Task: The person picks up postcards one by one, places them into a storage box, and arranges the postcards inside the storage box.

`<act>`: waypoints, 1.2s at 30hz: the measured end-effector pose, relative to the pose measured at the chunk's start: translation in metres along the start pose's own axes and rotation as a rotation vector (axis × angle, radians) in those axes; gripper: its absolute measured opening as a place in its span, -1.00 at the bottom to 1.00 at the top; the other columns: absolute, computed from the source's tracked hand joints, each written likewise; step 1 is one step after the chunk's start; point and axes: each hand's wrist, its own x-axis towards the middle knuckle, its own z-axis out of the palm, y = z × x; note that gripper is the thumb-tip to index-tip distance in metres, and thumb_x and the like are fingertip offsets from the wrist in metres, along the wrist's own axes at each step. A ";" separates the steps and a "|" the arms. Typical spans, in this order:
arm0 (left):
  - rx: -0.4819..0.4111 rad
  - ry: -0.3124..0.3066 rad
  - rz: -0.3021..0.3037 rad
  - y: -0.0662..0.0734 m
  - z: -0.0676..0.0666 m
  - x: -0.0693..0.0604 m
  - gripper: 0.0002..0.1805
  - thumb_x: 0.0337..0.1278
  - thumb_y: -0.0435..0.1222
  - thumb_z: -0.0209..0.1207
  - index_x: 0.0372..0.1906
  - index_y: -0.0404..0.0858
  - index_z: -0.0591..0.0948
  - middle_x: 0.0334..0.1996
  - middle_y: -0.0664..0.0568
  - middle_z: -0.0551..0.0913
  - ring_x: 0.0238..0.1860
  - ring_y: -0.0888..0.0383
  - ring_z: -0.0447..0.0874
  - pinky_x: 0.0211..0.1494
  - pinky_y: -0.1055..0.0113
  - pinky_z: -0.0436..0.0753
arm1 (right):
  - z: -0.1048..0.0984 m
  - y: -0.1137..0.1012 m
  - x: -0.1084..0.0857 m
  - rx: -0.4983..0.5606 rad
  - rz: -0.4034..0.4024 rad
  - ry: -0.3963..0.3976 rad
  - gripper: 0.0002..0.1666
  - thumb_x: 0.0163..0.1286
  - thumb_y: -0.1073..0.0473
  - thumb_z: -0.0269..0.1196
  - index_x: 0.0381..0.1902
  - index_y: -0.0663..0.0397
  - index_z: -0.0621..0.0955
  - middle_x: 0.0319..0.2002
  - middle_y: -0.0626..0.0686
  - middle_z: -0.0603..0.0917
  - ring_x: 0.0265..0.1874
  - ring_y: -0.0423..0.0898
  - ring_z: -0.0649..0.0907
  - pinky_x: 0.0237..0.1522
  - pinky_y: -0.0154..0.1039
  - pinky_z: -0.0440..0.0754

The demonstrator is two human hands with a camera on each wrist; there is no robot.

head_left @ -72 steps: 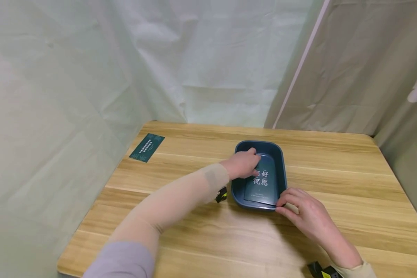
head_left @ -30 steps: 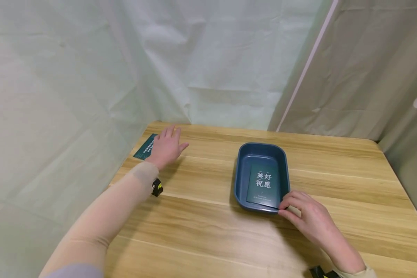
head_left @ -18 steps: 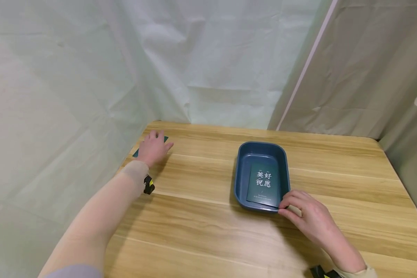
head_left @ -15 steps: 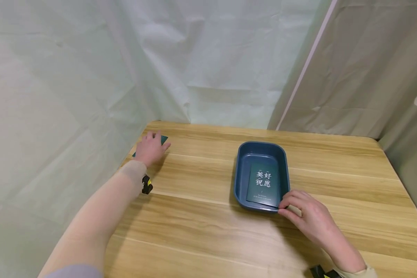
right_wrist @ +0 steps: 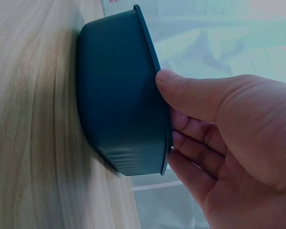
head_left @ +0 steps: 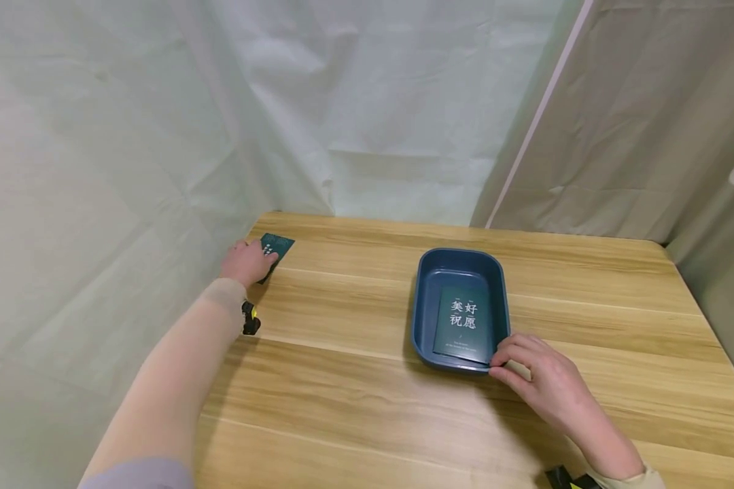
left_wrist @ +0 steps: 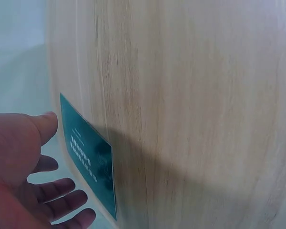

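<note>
At the table's far left edge, my left hand point(head_left: 246, 263) covers part of a dark green card point(head_left: 279, 244) with white print. The left wrist view shows the thumb point(left_wrist: 48, 126) and loosely bent fingers point(left_wrist: 69, 202) beside that card point(left_wrist: 88, 155), beyond the table's edge; whether they touch it I cannot tell. My right hand point(head_left: 544, 377) pinches the near right corner of a blue plastic box point(head_left: 425, 305), thumb outside the rim in the right wrist view. A green greeting card point(head_left: 463, 326) with large white characters lies flat inside the box.
The wooden table point(head_left: 342, 401) has pale curtains point(head_left: 391, 109) close behind it and along its left side. A dark wrist device point(head_left: 251, 318) sits under the left forearm, another point(head_left: 569, 477) by the right wrist.
My left hand has left the box, gone over to the card at the far left, and shifted across it to the table's edge, uncovering its right part. The right hand stays on the box.
</note>
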 end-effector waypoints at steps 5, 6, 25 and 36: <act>0.017 -0.005 0.001 -0.001 -0.001 0.003 -0.25 0.79 -0.05 -0.02 0.52 -0.71 0.32 0.39 -0.77 0.31 0.42 -0.66 0.28 0.48 -0.44 0.38 | -0.001 0.000 -0.001 0.003 -0.001 0.004 -0.56 0.12 0.25 0.72 -0.28 -0.42 0.76 -0.15 -0.38 0.70 -0.13 -0.24 0.71 -0.19 -0.07 0.76; 0.023 -0.007 0.001 -0.002 -0.001 0.003 -0.25 0.79 -0.05 -0.01 0.51 -0.72 0.33 0.38 -0.77 0.32 0.41 -0.66 0.29 0.47 -0.44 0.39 | 0.000 -0.001 -0.001 0.006 -0.002 0.004 -0.56 0.12 0.26 0.72 -0.27 -0.41 0.76 -0.15 -0.38 0.70 -0.13 -0.24 0.71 -0.19 -0.07 0.76; 0.104 -0.017 0.027 -0.014 0.004 0.008 -0.30 0.65 -0.07 0.20 0.47 -0.61 0.46 0.30 -0.60 0.57 0.30 -0.56 0.53 0.40 -0.34 0.51 | -0.002 -0.003 -0.005 0.021 0.004 -0.026 -0.52 0.10 0.30 0.71 -0.29 -0.44 0.75 -0.14 -0.41 0.69 -0.09 -0.24 0.70 -0.15 -0.10 0.75; -0.040 -0.141 -0.032 -0.023 -0.008 0.010 -0.09 0.36 -0.06 0.47 0.41 -0.69 0.35 0.24 -0.56 0.54 0.25 -0.47 0.56 0.40 -0.29 0.54 | 0.000 -0.002 -0.002 0.032 -0.006 -0.023 -0.65 0.20 0.23 0.69 -0.29 -0.36 0.77 -0.15 -0.41 0.69 -0.10 -0.24 0.70 -0.15 -0.09 0.75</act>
